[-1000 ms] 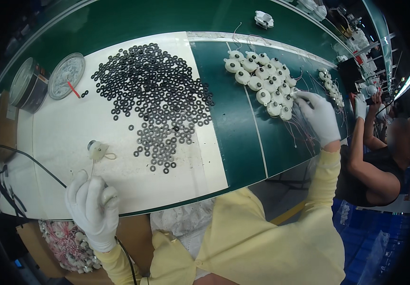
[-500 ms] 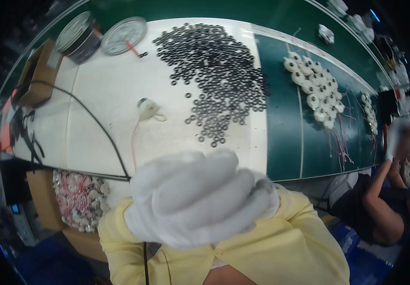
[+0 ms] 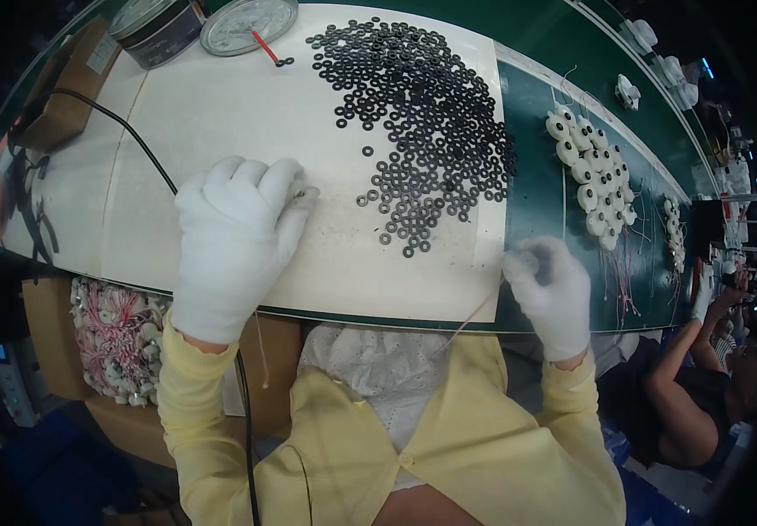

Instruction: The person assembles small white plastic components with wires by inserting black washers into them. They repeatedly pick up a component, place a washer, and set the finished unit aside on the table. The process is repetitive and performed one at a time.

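Note:
My left hand [image 3: 234, 237], in a white glove, rests low over the pale table with its fingers curled. Between thumb and fingers pokes out a small pale wired part [image 3: 305, 194], mostly hidden. A pink wire [image 3: 262, 355] hangs below this hand over the table edge. My right hand [image 3: 552, 289], gloved too, is closed in a pinch near the front edge of the green surface. At its fingertips shows a small whitish piece [image 3: 529, 261], its kind unclear; a pink wire [image 3: 472, 324] trails from near there toward my lap. Black rings [image 3: 422, 105] lie spread between the hands.
White round parts with wires [image 3: 602, 180] stand grouped on the green mat. At the back left are a can [image 3: 163, 39], its lid [image 3: 238, 26] and a carton [image 3: 67, 83]. Pliers [image 3: 42, 228] lie left; a box holds wired parts [image 3: 115, 342]. A co-worker sits right.
My hands were together before my chest; now they are apart, the left over the pale table, the right at the green surface. The wired part on the table is now at my left hand.

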A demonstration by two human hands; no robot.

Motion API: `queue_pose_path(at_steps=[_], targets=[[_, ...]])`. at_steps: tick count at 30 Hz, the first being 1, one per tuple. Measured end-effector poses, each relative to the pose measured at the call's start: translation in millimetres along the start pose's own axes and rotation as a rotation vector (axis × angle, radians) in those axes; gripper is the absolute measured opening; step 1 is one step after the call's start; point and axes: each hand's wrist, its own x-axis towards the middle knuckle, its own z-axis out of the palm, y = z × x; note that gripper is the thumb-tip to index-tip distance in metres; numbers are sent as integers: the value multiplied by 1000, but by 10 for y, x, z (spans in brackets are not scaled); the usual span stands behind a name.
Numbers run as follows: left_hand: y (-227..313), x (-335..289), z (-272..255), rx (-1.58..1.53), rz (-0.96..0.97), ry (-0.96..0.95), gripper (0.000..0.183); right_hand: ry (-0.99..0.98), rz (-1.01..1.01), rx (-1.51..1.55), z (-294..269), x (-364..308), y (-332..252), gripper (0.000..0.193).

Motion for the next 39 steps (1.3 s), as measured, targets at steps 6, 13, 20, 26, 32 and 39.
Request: queue_pose_path(at_steps=[6, 13, 20, 26, 32, 39], targets=[[64, -202, 72, -69, -26, 89, 28, 193, -731, -597, -99, 344, 28, 34], [67, -234, 155, -125, -80, 153, 31, 31, -613, -488, 46, 350, -14, 30], [67, -250, 158, -170, -101, 172, 30, -172, -506, -410, -93, 380, -31, 34], [54, -267, 143, -218, -125, 148, 30, -380, 82, 534, -141, 447, -7, 26], [34, -288, 152, -219, -116, 152, 32, -436, -13, 386, -105, 532, -159, 26], [30, -278, 174, -210, -137, 160, 29, -383, -395, -13, -65, 648, -198, 27]])
